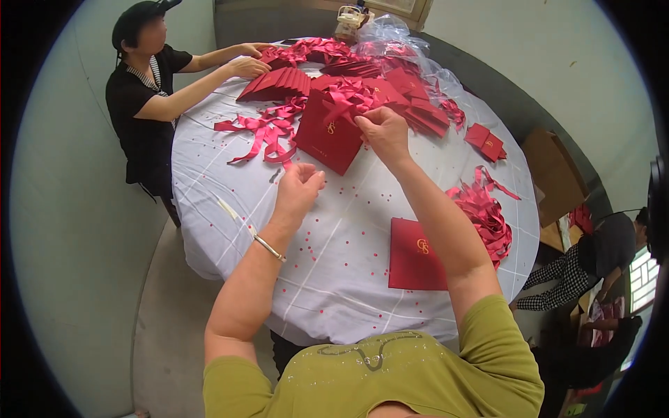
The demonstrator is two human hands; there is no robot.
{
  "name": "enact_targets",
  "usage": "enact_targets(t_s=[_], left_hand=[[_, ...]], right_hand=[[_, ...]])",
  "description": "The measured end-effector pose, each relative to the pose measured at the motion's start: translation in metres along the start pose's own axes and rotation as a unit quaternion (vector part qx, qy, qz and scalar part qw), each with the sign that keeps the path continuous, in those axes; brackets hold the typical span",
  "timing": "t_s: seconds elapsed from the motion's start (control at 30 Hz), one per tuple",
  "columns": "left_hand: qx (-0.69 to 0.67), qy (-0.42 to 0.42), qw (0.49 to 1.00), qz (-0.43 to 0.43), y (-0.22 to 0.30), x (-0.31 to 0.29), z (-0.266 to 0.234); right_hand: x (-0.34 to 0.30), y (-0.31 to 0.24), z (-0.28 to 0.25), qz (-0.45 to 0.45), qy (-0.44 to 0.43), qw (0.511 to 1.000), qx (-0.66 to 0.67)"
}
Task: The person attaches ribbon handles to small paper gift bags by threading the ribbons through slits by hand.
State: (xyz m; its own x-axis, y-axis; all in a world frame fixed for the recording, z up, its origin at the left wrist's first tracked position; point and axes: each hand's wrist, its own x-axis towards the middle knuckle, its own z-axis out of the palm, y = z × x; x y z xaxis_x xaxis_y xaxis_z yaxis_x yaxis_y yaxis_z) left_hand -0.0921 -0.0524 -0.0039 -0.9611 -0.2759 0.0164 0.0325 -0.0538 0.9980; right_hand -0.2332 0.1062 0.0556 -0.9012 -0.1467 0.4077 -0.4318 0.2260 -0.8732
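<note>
A dark red paper gift bag (327, 143) with gold print stands tilted over the table in front of me. My right hand (387, 136) is closed at its upper right edge, thumb and fingers pinched beside a pink ribbon (346, 103) at the top. Lower left, my left hand (298, 191) has curled fingers, their tips at the end of a looped pink ribbon (280, 153). What lies inside those fingers is partly hidden. Below my right forearm, another red bag (414, 254) lies flat, next to a heap of pink ribbons (488, 219).
A round table with a white cloth (334, 279) carries scattered red dots. Fanned red bags (279, 83) and more ribbons fill its far side, beside clear plastic (397, 35). A co-worker (143, 97) handles bags at far left. Cardboard (554, 174) and other people are at right.
</note>
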Motion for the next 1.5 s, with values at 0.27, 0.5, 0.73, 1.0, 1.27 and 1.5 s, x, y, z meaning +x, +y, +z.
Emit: enact_targets(t_s=[0.27,0.5,0.73,1.0,1.27,1.5], left_hand=[[-0.001,0.012,1.000,0.006,-0.007,0.010,-0.002],[0.050,-0.039,0.998,0.012,-0.002,0.001,0.005],[0.134,-0.122,0.980,0.076,-0.011,-0.017,0.022],[0.267,-0.190,0.931,0.161,0.017,-0.043,0.063],[0.354,-0.257,0.809,0.392,0.035,-0.057,0.120],[0.343,-0.283,0.837,0.319,0.000,-0.068,0.132]], right_hand=[[-0.027,0.004,-0.033,0.046,-0.017,0.998,-0.033],[-0.103,0.021,-0.138,0.073,-0.172,0.974,-0.127],[-0.178,0.012,-0.174,-0.117,-0.207,0.910,-0.339],[-0.180,0.027,-0.182,-0.134,-0.188,0.916,-0.329],[-0.178,0.013,-0.172,-0.242,-0.121,0.916,-0.295],[-0.187,0.015,-0.171,-0.214,-0.180,0.910,-0.306]])
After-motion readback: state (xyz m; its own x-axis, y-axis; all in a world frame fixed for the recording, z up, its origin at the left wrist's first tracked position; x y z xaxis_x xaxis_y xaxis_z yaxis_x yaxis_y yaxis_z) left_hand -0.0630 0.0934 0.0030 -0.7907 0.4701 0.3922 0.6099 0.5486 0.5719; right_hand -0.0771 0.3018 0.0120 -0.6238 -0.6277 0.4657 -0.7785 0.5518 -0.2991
